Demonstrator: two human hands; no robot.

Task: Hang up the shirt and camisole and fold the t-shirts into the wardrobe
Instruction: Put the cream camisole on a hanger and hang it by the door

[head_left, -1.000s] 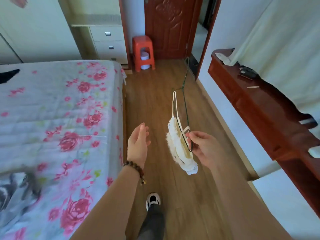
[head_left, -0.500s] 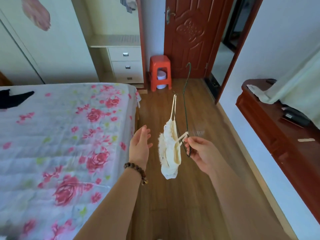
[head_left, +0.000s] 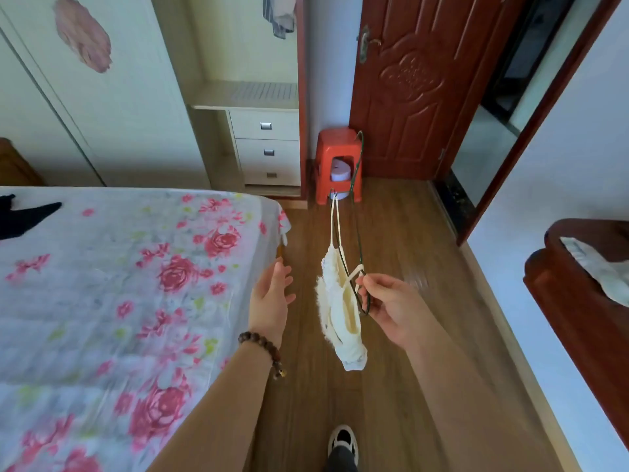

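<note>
A cream lace camisole [head_left: 340,318] hangs by its straps on a thin dark green wire hanger [head_left: 357,206]. My right hand [head_left: 388,308] pinches the hanger's lower end, with the hook pointing away toward the stool. My left hand [head_left: 272,298] is held open beside the camisole, a little left of it, touching nothing. The wardrobe [head_left: 245,93] stands ahead with an open section, a shelf and three drawers; a garment [head_left: 279,11] hangs at its top. A black garment [head_left: 23,212] lies on the bed's far left.
The bed [head_left: 102,284] with a rose-print cover fills the left side. A red plastic stool [head_left: 337,165] stands by the brown door [head_left: 408,86]. A dark wooden cabinet [head_left: 578,301] lines the right wall. Wooden floor [head_left: 408,233] runs between the bed and the cabinet; my shoe [head_left: 342,441] is below.
The view has lifted and moved toward the wardrobe, and the wardrobe and door show more. My hands hold the same pose and the camisole swings slightly on the hanger.
</note>
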